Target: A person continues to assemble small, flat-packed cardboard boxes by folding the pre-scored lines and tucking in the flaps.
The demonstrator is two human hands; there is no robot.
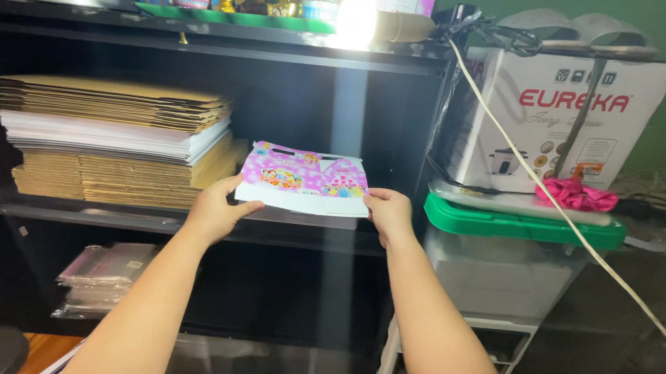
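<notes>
Both hands grip flat pink printed cardboard sheet [303,179] at black shelf [192,223].
Left hand [216,211] and right hand [387,213] pinch opposite edges; next move likely needs level, aligned handling beside stacked brown cardboard sheets [112,143].

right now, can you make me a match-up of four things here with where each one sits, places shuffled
Things:
1. pink printed sheet
2. stack of flat cardboard and white sheets
3. pink cloth
4. clear plastic packets

Places:
A. on the lower shelf, at the left
B. on the green lid of the clear bin
C. held between the left hand and the right hand, in front of the shelf
D. on the middle shelf, at the left

Pairs: 1-C, 2-D, 3-B, 4-A
</notes>
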